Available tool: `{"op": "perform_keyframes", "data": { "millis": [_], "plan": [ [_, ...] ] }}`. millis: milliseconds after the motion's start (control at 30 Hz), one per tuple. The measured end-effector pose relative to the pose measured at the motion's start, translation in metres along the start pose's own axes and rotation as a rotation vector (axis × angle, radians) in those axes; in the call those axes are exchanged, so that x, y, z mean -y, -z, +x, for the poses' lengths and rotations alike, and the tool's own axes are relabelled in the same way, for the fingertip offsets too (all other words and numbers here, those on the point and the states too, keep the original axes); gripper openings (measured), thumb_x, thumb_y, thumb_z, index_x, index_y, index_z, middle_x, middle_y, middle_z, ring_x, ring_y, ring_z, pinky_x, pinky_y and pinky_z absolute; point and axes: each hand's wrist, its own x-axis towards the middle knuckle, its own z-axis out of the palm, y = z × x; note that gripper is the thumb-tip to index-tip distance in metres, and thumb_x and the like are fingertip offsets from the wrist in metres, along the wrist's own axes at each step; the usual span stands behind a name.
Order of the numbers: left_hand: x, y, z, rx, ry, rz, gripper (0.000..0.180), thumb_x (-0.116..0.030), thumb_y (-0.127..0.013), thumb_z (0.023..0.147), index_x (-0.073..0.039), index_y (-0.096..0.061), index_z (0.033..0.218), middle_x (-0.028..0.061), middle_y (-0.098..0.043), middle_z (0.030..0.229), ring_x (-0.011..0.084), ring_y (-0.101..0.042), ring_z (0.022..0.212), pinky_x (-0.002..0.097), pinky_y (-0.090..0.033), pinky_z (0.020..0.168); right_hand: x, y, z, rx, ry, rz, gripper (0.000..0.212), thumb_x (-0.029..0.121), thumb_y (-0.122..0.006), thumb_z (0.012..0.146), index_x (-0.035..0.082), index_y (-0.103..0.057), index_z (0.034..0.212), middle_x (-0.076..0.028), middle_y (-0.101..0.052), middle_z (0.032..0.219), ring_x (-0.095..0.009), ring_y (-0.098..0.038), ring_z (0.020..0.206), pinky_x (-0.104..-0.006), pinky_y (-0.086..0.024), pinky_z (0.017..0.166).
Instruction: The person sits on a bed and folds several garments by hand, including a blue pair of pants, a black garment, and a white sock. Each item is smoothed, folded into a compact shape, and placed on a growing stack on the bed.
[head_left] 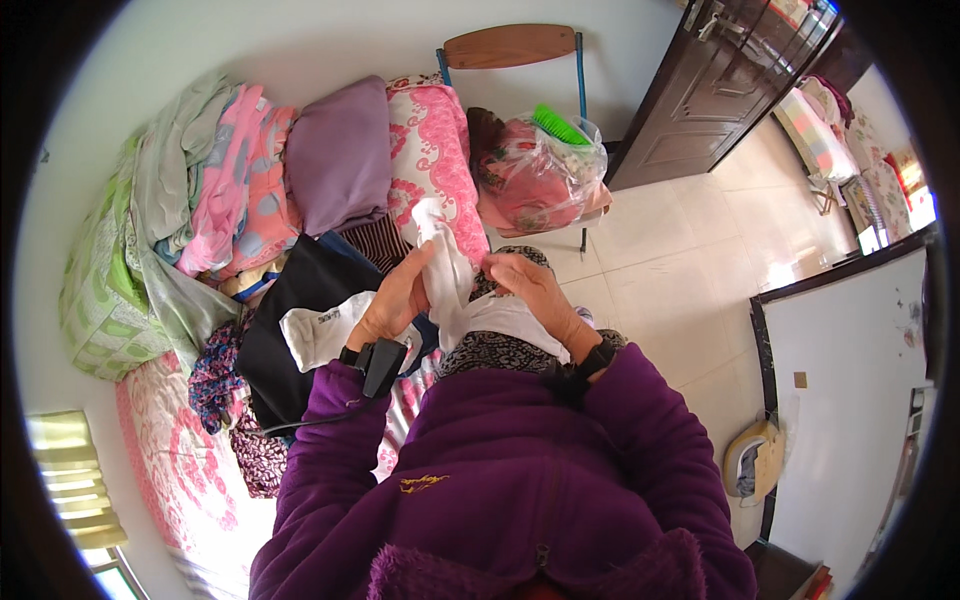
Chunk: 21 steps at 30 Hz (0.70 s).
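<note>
A long white sock (447, 268) stands up over my lap, its toe part pointing away from me. My left hand (398, 300) grips its left side, thumb along the edge; the other fingers are partly hidden. Just to the right, my right hand (535, 292) is open with loosely bent fingers, its fingertips close to the sock. A second white sock (325, 332) with dark marks near its end lies beyond my left wrist, on black cloth (300, 300). White fabric (515, 328) spreads over my black-and-white patterned trousers (500, 352), under my right hand.
Folded clothes (225, 180), a purple cushion (340, 160) and a pink-patterned pillow (430, 140) are piled on the bed (185, 450) to the left. Ahead stands a chair (510, 45) with a stuffed plastic bag (540, 170) and green brush (560, 125). A dark door (710, 90) stands ajar.
</note>
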Motion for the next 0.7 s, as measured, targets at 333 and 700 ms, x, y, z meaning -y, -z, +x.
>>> {"op": "perform_keyframes", "data": {
  "millis": [333,700],
  "plan": [
    [0.014,-0.018,0.015,0.267,-0.176,0.745,0.093,-0.006,-0.08,0.076,-0.017,-0.03,0.153,0.0114,-0.064,0.11,0.0187,-0.06,0.102,0.0318,-0.048,0.092,0.023,0.009,0.002,-0.252,-0.075,0.351,0.031,0.014,-0.059,0.094,-0.002,-0.061,0.121,-0.013,-0.064,0.118,-0.02,-0.065,0.101,-0.0358,-0.057,0.079],
    [0.037,0.024,0.023,0.063,0.028,0.381,0.021,-0.009,-0.071,0.086,-0.006,-0.063,0.105,0.0019,-0.066,0.105,0.0071,-0.058,0.086,0.0224,-0.047,0.077,0.034,0.063,-0.014,-0.05,0.247,-0.035,0.02,0.006,-0.056,0.092,0.002,-0.06,0.11,-0.016,-0.056,0.132,-0.028,-0.053,0.125,-0.0411,-0.046,0.103]
  ]
}}
